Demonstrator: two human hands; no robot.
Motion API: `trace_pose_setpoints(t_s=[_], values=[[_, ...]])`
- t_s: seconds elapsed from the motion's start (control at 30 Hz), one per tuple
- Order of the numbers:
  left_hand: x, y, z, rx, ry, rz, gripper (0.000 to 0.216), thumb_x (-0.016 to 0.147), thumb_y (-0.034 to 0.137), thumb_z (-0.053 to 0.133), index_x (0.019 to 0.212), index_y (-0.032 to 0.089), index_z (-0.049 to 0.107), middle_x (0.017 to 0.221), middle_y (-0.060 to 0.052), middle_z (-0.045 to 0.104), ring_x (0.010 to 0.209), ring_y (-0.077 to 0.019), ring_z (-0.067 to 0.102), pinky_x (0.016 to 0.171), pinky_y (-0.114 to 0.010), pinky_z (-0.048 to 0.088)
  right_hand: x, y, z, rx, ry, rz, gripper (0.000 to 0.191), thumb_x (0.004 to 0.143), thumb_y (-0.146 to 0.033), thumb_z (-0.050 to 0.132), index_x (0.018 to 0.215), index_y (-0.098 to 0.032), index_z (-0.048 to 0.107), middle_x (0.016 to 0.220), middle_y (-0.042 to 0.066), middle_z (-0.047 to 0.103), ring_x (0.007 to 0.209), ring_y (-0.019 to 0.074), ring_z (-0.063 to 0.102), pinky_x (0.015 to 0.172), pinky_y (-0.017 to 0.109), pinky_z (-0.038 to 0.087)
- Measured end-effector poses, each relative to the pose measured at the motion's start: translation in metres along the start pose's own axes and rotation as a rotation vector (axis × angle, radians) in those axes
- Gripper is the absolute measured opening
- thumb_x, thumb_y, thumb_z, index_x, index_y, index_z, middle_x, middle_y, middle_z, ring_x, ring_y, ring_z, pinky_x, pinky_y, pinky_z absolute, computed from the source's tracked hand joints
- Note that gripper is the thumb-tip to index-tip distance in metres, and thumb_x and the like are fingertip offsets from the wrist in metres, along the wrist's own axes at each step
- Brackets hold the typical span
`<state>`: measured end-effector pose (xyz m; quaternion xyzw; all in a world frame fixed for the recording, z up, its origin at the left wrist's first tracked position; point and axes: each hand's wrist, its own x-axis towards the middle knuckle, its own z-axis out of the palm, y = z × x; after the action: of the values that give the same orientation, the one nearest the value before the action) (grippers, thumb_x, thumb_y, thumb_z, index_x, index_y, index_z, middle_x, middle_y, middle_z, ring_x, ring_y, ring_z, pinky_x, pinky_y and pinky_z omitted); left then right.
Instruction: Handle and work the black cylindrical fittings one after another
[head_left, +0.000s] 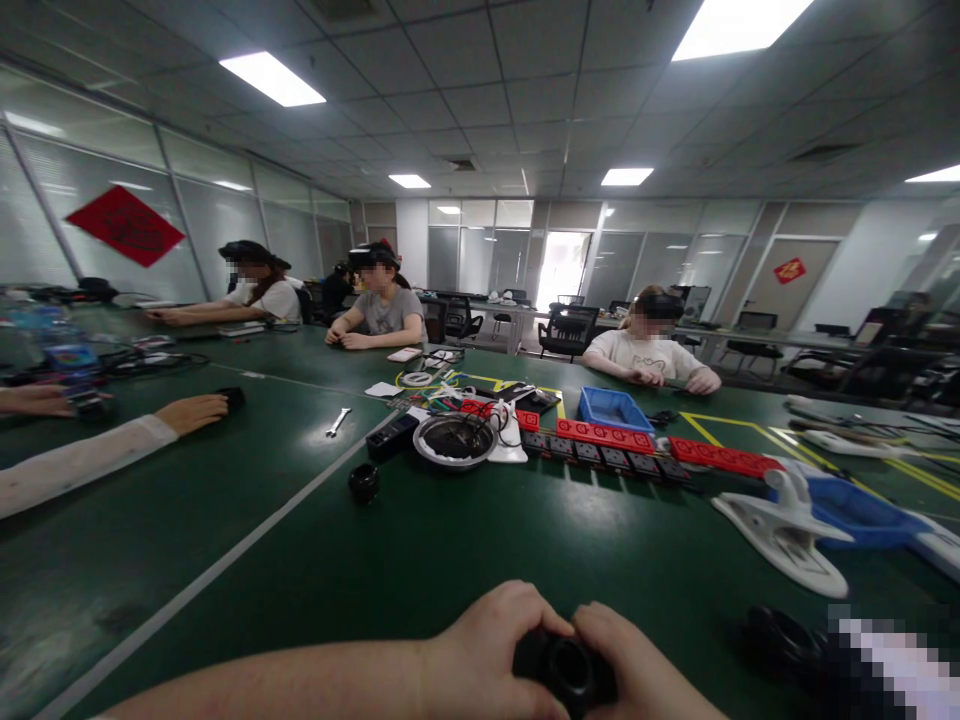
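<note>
At the bottom of the head view, a black part with a round ring-shaped top sits between my two hands. My left hand is closed around its left side, thumb and fingers wrapped on it. From the right, my right hand grips the same part; its lower fingers run out of the frame. A small black round piece stands on the green table beyond my left forearm. Farther right, a blurred black ring-shaped item lies near the table's edge.
A metal bowl, a wrench, red power strips, blue trays and a white stand lie across the table. At the left, a co-worker's hand touches a black item. Several other people sit around the table.
</note>
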<state>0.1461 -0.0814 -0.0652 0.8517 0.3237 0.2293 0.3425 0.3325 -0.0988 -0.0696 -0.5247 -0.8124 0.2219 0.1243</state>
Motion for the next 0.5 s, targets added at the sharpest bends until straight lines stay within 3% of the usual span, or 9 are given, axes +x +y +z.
trace_pose_setpoints(t_s=[0.13, 0.23, 0.37, 0.5], values=[[0.000, 0.006, 0.004, 0.054, 0.075, -0.130, 0.050, 0.050, 0.027, 0.083, 0.092, 0.019, 0.056, 0.089, 0.001, 0.053, 0.081, -0.0175, 0.051, 0.070, -0.025, 0.041, 0.000, -0.008, 0.011, -0.187, 0.122, 0.063, 0.038, 0.052, -0.044, 0.072, 0.070, -0.015, 0.057, 0.074, 0.007, 0.059, 0.071, 0.0241, 0.051, 0.065, 0.034, 0.035], [-0.001, 0.009, 0.003, 0.066, 0.099, -0.147, 0.048, 0.051, 0.024, 0.082, 0.092, 0.017, 0.056, 0.089, 0.000, 0.054, 0.083, -0.0183, 0.050, 0.072, -0.027, 0.041, -0.001, -0.013, 0.009, -0.213, 0.157, 0.053, 0.038, 0.051, -0.043, 0.073, 0.075, -0.016, 0.059, 0.080, 0.008, 0.061, 0.076, 0.0276, 0.052, 0.072, 0.038, 0.035], [-0.001, 0.004, -0.002, 0.019, 0.038, -0.059, 0.049, 0.058, 0.023, 0.079, 0.101, 0.021, 0.055, 0.093, 0.000, 0.054, 0.085, -0.0175, 0.051, 0.074, -0.026, 0.041, -0.004, -0.012, -0.008, 0.050, -0.008, -0.029, 0.051, 0.052, -0.030, 0.075, 0.098, -0.017, 0.058, 0.097, 0.008, 0.057, 0.090, 0.0258, 0.050, 0.079, 0.034, 0.037], [-0.001, -0.003, -0.006, -0.031, -0.033, 0.035, 0.052, 0.062, 0.023, 0.077, 0.108, 0.026, 0.054, 0.095, 0.001, 0.055, 0.086, -0.0168, 0.052, 0.074, -0.025, 0.042, -0.005, -0.005, -0.024, 0.251, -0.174, -0.021, 0.033, 0.061, -0.014, 0.064, 0.094, -0.018, 0.061, 0.093, 0.002, 0.056, 0.089, 0.0205, 0.050, 0.077, 0.029, 0.038]])
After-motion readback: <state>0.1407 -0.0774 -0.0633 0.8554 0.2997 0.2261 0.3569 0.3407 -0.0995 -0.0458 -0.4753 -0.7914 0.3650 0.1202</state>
